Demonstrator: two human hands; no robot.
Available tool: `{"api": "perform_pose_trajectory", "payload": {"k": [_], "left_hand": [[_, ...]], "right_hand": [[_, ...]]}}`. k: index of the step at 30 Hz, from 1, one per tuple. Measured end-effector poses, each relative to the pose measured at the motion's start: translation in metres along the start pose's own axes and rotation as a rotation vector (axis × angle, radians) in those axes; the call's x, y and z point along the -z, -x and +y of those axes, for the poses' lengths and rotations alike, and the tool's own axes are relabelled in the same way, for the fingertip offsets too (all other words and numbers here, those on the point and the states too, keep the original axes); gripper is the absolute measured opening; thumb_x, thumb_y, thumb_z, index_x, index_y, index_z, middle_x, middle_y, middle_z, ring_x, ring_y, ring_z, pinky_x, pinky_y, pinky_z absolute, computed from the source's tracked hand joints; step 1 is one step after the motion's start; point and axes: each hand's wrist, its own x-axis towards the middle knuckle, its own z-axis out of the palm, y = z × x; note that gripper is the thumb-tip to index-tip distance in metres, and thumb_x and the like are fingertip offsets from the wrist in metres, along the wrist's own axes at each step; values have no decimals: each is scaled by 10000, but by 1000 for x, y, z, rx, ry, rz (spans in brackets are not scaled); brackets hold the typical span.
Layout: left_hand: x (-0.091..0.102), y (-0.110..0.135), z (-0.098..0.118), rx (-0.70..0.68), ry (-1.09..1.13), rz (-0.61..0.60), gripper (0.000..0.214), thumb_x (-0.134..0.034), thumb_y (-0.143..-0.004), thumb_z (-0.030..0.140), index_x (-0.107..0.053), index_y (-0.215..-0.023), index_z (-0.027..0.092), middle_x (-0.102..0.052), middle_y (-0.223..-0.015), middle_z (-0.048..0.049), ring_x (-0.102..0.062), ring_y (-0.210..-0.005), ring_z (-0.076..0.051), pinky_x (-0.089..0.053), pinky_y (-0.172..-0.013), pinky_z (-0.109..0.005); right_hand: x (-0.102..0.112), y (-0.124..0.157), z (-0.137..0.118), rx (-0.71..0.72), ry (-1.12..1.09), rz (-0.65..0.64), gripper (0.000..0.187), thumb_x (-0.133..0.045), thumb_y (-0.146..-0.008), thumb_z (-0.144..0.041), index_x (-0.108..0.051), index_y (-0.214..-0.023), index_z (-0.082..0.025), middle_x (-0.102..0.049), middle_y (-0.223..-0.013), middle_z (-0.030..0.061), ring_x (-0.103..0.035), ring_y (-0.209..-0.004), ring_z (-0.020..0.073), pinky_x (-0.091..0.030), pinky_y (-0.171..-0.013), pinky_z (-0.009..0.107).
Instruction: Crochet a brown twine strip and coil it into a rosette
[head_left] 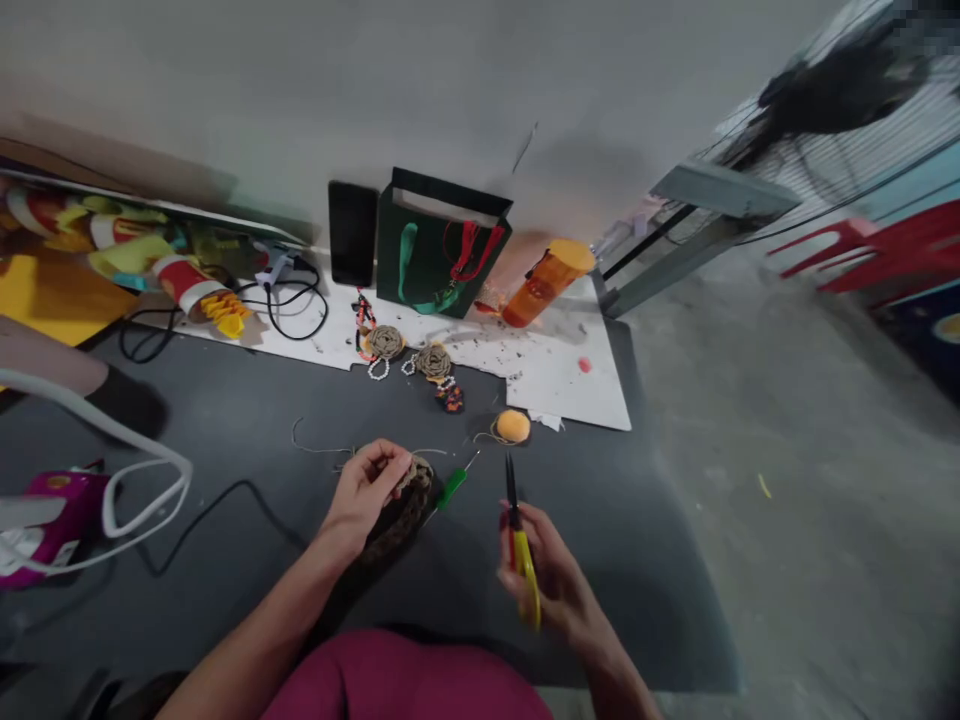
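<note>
My left hand (373, 487) pinches the edge of a brown braided cord piece (409, 505), whose loose cord ends stretch out to the left and right on the dark mat. In my right hand (551, 565) is a pair of scissors (523, 560) with yellow and red handles; the dark blades look closed and point away from me. Between the two hands lies a green-handled tool (451, 488) with a thin metal tip. Just beyond the scissors sits a small orange-yellow ball (513, 427) with a thin cord beside it.
Two coiled cord ornaments (433, 361) with beads lie farther off. Along the wall stand a black phone (352, 232), a dark green gift bag (442, 245) and an orange bottle (547, 283). A white curved tube (161, 450) and a magenta box (56, 520) are at left. Red chairs (885, 245) stand right.
</note>
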Motion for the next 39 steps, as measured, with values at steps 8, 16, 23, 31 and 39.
{"api": "perform_pose_trajectory", "payload": {"k": [8, 16, 23, 31, 39], "left_hand": [[0, 3, -1, -53, -55, -60, 336, -717, -656, 477, -587, -666, 167, -505, -577, 39, -433, -543, -90, -329, -493, -195], [-2, 4, -9, -95, -77, -151, 289, -684, -696, 427, -560, -654, 169, -512, -593, 35, -450, -552, -97, -364, -547, -219], [-3, 3, -14, -87, -84, -201, 262, -670, -710, 409, -551, -676, 178, -555, -654, 12, -539, -622, -134, -430, -616, -252], [-2, 3, -13, -137, -175, -205, 233, -637, -736, 384, -561, -679, 171, -560, -660, 5, -511, -635, -131, -405, -620, -244], [-3, 3, -14, -151, -167, -188, 236, -659, -717, 386, -568, -666, 174, -543, -638, 14, -486, -617, -123, -391, -608, -237]], "right_hand": [[-41, -21, -26, -13, -62, -248, 563, -526, -777, -696, -442, -1063, -219, -408, -776, -24, -367, -638, 121, -343, -567, 246], [-47, -32, -46, 48, 34, -262, 532, -475, -812, -686, -466, -1026, -199, -367, -663, -64, -311, -559, 93, -274, -506, 226], [-55, -34, -43, 54, 50, -193, 447, -490, -835, -632, -518, -915, -193, -344, -617, -65, -313, -525, 88, -288, -459, 209], [-53, -32, -38, 18, 17, -161, 459, -505, -837, -624, -558, -955, -183, -353, -604, -64, -335, -501, 83, -312, -430, 189], [-54, -30, -36, -1, 7, -118, 470, -521, -831, -611, -587, -990, -174, -418, -629, -45, -379, -493, 81, -336, -411, 183]]}}
